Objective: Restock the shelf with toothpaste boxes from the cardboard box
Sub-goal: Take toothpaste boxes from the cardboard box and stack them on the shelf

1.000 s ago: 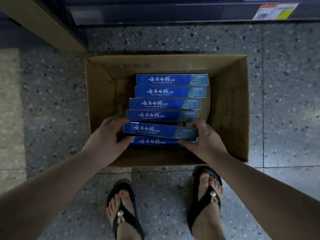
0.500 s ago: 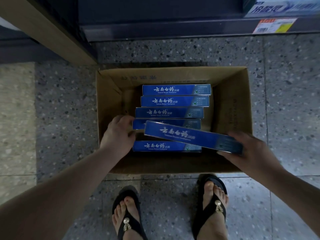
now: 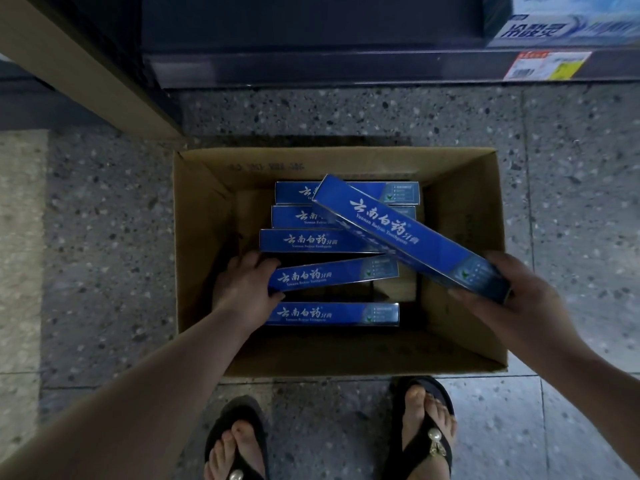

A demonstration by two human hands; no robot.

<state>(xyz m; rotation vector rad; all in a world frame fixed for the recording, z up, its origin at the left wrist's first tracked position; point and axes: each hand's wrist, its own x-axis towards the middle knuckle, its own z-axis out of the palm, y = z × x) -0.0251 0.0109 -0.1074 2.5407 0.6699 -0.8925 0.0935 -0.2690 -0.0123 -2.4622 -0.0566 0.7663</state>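
"Toothpaste boxes: you can count six of them, and two are in your grasp, one per hand."

"Right. Your right hand is clamped on the near end of the raised box, fingers on one long edge and thumb on the other. You hold it slanting above the rest, its far end over the back rows."

"Your left hand grips the left end of the skewed box, which lies askew (the others lie straight) inside the cardboard box. Your hands are well apart, one at each side."

"So four lie flat in the cardboard box: three side by side toward the back, one alone nearest you. Whether more lie underneath, you cannot tell."

"Further out, the shelf runs along the top of the view. At its right end are one pale packet and one price tag."

"And your two black sandals stand on the speckled floor, just beside the cardboard box's near wall."
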